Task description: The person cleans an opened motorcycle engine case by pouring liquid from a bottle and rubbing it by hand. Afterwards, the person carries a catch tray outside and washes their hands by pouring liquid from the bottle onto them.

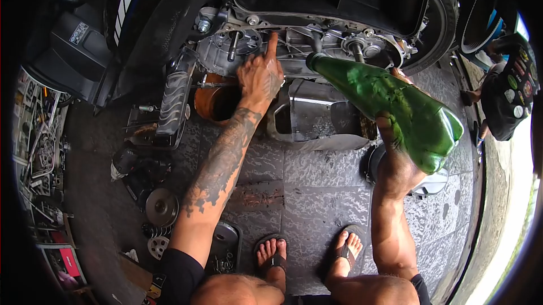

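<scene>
My right hand (396, 166) is wrapped round a green plastic bottle (396, 95), dented along its side. The bottle is tilted, its neck toward the engine's lower right part. My left hand (257, 78) is at the opened engine case (220, 53), index finger stretched up against it and the other fingers curled. I see nothing in that hand, though its palm side is hidden. A metal shaft (233, 44) sticks out just left of that finger; another shaft (356, 50) is beyond the bottle's neck. Under the case lies a cut-open container (317, 141) beside an orange can (203, 98).
A rear tyre (444, 22) stands at upper right. On the tiled floor at left lie a ribbed cover (174, 98), a round metal pulley part (162, 207) and a tray (235, 231). A round silver cover (432, 183) lies beneath my right hand. Another person (509, 87) is at far right.
</scene>
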`<action>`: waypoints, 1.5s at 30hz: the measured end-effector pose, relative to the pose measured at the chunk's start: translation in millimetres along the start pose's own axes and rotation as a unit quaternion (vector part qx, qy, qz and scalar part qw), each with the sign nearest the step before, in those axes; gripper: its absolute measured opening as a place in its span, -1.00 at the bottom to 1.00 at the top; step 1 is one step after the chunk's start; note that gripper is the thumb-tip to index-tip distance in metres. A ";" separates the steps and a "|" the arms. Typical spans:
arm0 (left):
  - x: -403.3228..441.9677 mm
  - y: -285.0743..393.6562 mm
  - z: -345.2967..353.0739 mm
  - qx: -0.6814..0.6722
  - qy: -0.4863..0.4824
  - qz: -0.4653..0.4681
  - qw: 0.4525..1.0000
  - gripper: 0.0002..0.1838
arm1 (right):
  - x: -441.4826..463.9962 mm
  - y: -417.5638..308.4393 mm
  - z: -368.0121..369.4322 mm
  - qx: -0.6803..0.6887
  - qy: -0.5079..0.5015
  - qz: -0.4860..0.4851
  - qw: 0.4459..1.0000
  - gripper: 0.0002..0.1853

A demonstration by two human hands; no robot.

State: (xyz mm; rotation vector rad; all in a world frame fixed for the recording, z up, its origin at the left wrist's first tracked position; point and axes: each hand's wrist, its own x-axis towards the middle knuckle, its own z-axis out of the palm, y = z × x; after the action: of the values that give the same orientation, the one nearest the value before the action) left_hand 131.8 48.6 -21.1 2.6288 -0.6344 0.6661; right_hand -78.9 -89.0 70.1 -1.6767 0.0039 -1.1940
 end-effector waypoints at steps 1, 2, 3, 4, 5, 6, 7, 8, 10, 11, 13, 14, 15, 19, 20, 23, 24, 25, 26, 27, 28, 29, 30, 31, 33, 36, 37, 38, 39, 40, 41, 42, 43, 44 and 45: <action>0.5 -2.2 -1.1 -0.007 -0.016 0.007 1.000 -0.22 | 0.8 1.9 1.5 0.012 -0.002 0.000 1.000 -0.46; 2.1 -4.6 -2.9 -0.013 -0.030 0.014 0.999 -0.19 | 1.5 3.1 2.8 0.024 -0.004 0.000 1.000 -0.46; 3.2 -7.6 -4.8 -0.042 -0.076 -0.007 0.996 -0.22 | 0.9 2.7 2.6 0.025 -0.004 0.000 1.000 -0.46; 2.8 -8.1 -3.2 -0.040 -0.073 -0.006 0.996 -0.22 | 1.1 1.9 2.8 0.031 -0.008 -0.001 1.000 -0.46; -0.4 -8.3 0.6 -0.025 -0.015 0.042 0.999 -0.25 | 0.8 0.7 4.3 0.036 -0.010 -0.003 0.999 -0.46; -2.8 -7.7 1.2 -0.009 0.045 0.089 0.995 -0.28 | 0.4 -0.6 5.8 0.041 -0.013 -0.004 0.999 -0.46; -2.1 -9.0 1.5 0.005 0.057 0.094 0.994 -0.27 | 0.0 -1.9 8.2 0.050 -0.005 0.001 0.999 -0.46; -0.9 -15.6 -0.1 0.006 0.060 0.094 0.994 -0.27 | 0.2 -2.5 10.0 0.057 0.002 0.005 0.998 -0.46; -4.1 -24.7 -7.9 -0.073 -0.038 -0.030 0.996 -0.21 | -0.4 -1.8 6.3 0.045 0.003 0.015 0.999 -0.47; -9.9 -21.5 -3.7 -0.087 -0.034 -0.044 0.995 -0.22 | 0.6 -0.4 4.3 0.034 0.008 0.023 0.999 -0.47; -13.3 -18.2 7.0 -0.080 -0.008 -0.039 0.996 -0.21 | 1.0 2.0 1.3 -0.016 -0.002 0.000 1.000 -0.47; -14.4 -18.3 12.4 -0.071 0.017 -0.034 0.997 -0.21 | -0.1 3.7 0.4 -0.067 -0.012 -0.020 0.997 -0.48; -5.4 -14.6 0.5 -0.037 -0.062 -0.059 0.996 -0.19 | -3.0 6.4 4.3 -0.005 0.015 -0.008 1.000 -0.49; 4.7 -15.0 -3.6 0.018 -0.091 -0.024 0.995 -0.27 | -2.4 5.9 7.8 -0.034 0.013 -0.008 0.999 -0.48; 6.3 -12.3 -5.3 0.019 -0.092 -0.023 0.995 -0.27 | -1.6 6.8 9.3 -0.031 -0.004 -0.005 0.999 -0.47; 3.5 -7.1 -3.0 0.025 -0.093 -0.043 0.994 -0.26 | 1.3 2.4 7.6 -0.090 -0.057 -0.044 0.993 -0.46; 2.4 -5.3 -0.3 0.003 -0.093 -0.050 0.994 -0.24 | 2.7 1.6 7.8 -0.120 -0.073 -0.068 0.988 -0.46; 2.8 -3.8 1.2 -0.018 -0.091 -0.056 0.994 -0.21 | 4.2 0.9 8.0 -0.149 -0.088 -0.092 0.981 -0.45; 1.0 -3.4 2.9 -0.018 -0.090 -0.054 0.994 -0.21 | 4.7 0.6 11.4 -0.091 -0.060 -0.066 0.992 -0.45; -3.4 -2.0 3.7 -0.026 -0.093 -0.052 0.994 -0.21 | 4.9 0.8 14.0 -0.033 -0.032 -0.039 0.998 -0.45; -6.8 -1.3 4.8 -0.034 -0.095 -0.048 0.994 -0.21 | 6.5 0.6 16.1 -0.033 -0.028 -0.040 0.998 -0.45; -11.8 -2.5 5.7 -0.064 -0.105 -0.047 0.991 -0.23 | 7.4 -0.7 18.0 -0.020 -0.020 -0.039 0.999 -0.45; -11.7 -1.2 2.2 -0.063 -0.109 -0.048 0.991 -0.23 | 5.3 0.7 17.6 -0.015 -0.018 -0.037 0.999 -0.45; -8.8 0.9 -2.8 -0.036 -0.104 -0.051 0.993 -0.24 | 3.1 2.1 17.2 -0.009 -0.016 -0.034 0.999 -0.45; -1.9 -1.9 -4.1 -0.035 -0.100 -0.062 0.992 -0.27 | 0.2 7.2 13.8 -0.006 -0.042 -0.019 0.999 -0.49; 9.0 -7.3 -5.4 -0.035 -0.075 -0.074 0.994 -0.32 | 7.3 0.4 11.1 -0.099 -0.068 -0.060 0.991 -0.45; 8.7 -6.4 -4.9 -0.028 -0.059 -0.068 0.996 -0.36 | 6.8 -0.8 11.0 -0.085 -0.057 -0.052 0.993 -0.44; 7.5 -7.3 -5.0 -0.025 -0.064 -0.073 0.995 -0.36 | 6.1 -1.8 12.1 -0.047 -0.039 -0.034 0.998 -0.43; 5.3 -8.1 -3.6 -0.031 -0.056 -0.067 0.996 -0.38 | 5.0 -2.3 13.3 -0.025 -0.026 -0.023 0.999 -0.42; 2.4 -9.1 -1.4 -0.036 -0.048 -0.061 0.996 -0.40 | 4.3 -3.1 14.4 -0.009 -0.017 -0.015 1.000 -0.41; 0.6 -11.9 0.3 -0.088 -0.021 -0.066 0.994 -0.41 | 3.8 -3.2 14.7 0.001 -0.013 -0.010 1.000 -0.40; -0.7 -12.3 0.6 -0.088 -0.027 -0.068 0.993 -0.41 | 3.2 -4.0 14.4 0.007 -0.008 -0.008 1.000 -0.39; -0.7 -12.8 -0.1 -0.122 -0.006 -0.081 0.989 -0.40 | 1.9 -3.1 14.4 0.012 -0.007 -0.006 1.000 -0.38; -0.9 -13.1 -1.6 -0.156 0.017 -0.093 0.983 -0.39 | 0.7 -2.7 15.2 0.015 -0.007 -0.005 1.000 -0.38; -0.1 -12.6 -3.0 -0.128 0.018 -0.082 0.988 -0.39 | -0.6 -2.3 15.7 0.021 -0.006 -0.003 1.000 -0.37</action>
State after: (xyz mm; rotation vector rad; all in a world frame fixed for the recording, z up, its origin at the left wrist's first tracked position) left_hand 137.0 60.5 -21.6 2.3929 -0.4541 0.5427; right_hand -69.6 -76.3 71.8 -1.6490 -0.0340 -1.1805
